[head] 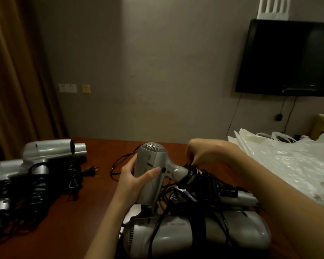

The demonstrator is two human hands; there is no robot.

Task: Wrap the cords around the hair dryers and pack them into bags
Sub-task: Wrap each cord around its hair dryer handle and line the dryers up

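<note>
Head-worn view, facing forward and down, table [105, 146] close

The right hand [204, 152] bends at the wrist, so its fingers [190, 159] are mostly hidden behind the black cord [192, 173] wound on the handle. The lettering on the big hair dryer [195, 238] at the table's near edge is too small to read. The picture's left edge cuts off another hair dryer [4, 169], and its right edge cuts off the plastic bags [292, 157] and the television [288, 58].

Dark TV [288, 57] on wall, curtain [13, 71] left, wall sockets [67, 88]
</note>
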